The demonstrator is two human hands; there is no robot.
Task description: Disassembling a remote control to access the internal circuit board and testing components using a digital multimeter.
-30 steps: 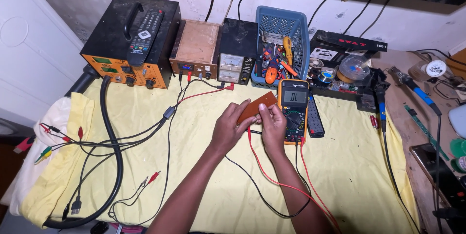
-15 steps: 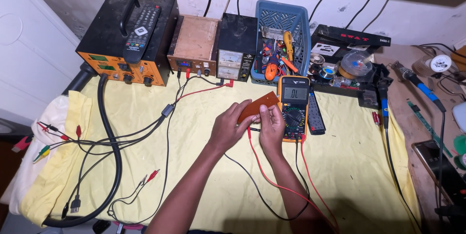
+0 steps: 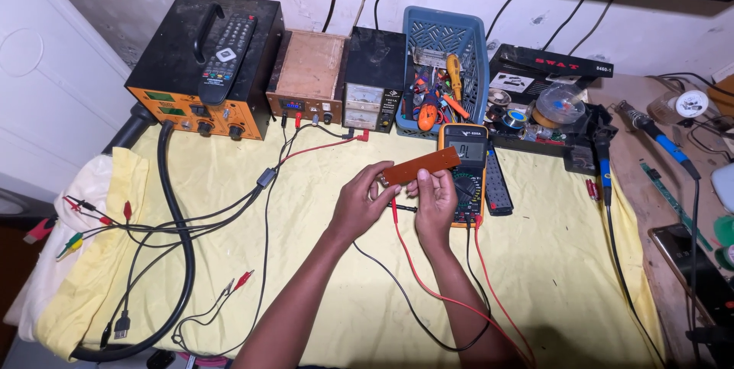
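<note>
- Head view: my left hand (image 3: 359, 204) and right hand (image 3: 434, 199) pinch a brown board (image 3: 420, 167) over the yellow cloth (image 3: 321, 262).
- Board partly covers the multimeter (image 3: 465, 174); its dial is hidden.
- Probe tips are hard to see.

Warm indoor light is falling from above, evenly lighting the yellow cloth (image 3: 321, 262). Soft, short shadows are lying under the forearms and cables. The transparent round case (image 3: 560, 101) is catching a mild glare. The top edge and far right corner are going dim. Centre is staying sharp; wide-angle bending is showing at the edges.
</note>
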